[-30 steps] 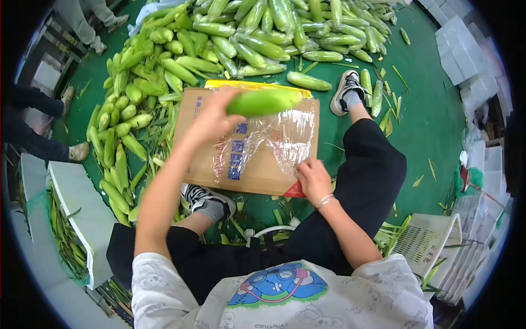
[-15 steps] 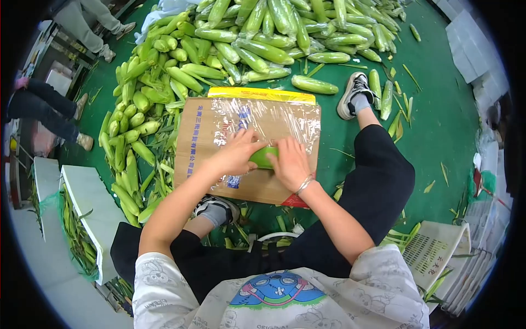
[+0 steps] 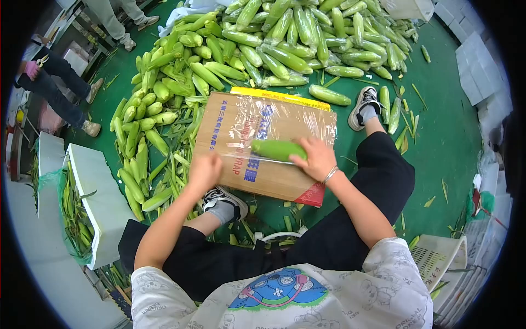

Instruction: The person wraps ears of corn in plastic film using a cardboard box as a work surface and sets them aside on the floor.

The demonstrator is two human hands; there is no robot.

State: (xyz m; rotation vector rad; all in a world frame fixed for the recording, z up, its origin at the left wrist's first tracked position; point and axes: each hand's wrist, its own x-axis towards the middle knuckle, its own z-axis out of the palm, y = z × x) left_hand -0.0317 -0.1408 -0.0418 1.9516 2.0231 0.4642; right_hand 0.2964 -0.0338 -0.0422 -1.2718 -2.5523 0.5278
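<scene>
A green ear of corn (image 3: 278,150) lies crosswise above a flat cardboard box (image 3: 226,118) with printed lettering. My right hand (image 3: 318,159), a bracelet at its wrist, grips the right end of the ear. To the left, my left hand (image 3: 205,172) is closed at the box's left edge, pinching clear plastic film that stretches thinly toward the corn. More shiny film (image 3: 287,118) covers the upper right of the box top. A yellow box edge (image 3: 285,97) sticks out behind the cardboard.
Unwrapped corn (image 3: 153,98) is heaped at the left, and film-wrapped corn (image 3: 296,52) is piled ahead. White foam boxes (image 3: 87,203) stand at the left, and a white crate (image 3: 438,257) at the right. Other people's legs (image 3: 63,88) show at upper left. Husk scraps litter the green floor.
My hands, close together on the corn before, are now apart: the left has moved left and down, the right slightly right. More of the ear shows. The whole view has shifted a little.
</scene>
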